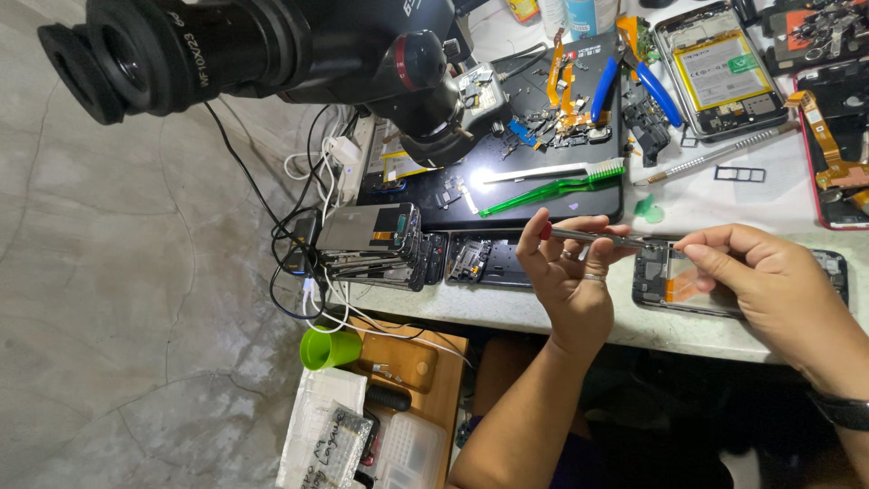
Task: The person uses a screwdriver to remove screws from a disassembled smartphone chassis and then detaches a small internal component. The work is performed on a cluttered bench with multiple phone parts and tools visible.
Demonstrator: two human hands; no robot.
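Head view: left hand point(568, 272) and right hand point(760, 276) both grip a slim screwdriver point(602, 237) just above an opened phone point(674, 288).

The screwdriver point(602, 238) looks like smooth brushed metal with a glossy red plastic cap, and the opened phone point(670, 282) under it is matt dark plastic with a shiny orange flex strip. The worktop point(724, 204) is pale speckled stone, fairly smooth, the brush point(552, 186) is glossy green plastic, and the floor point(118, 299) is rough grey concrete.
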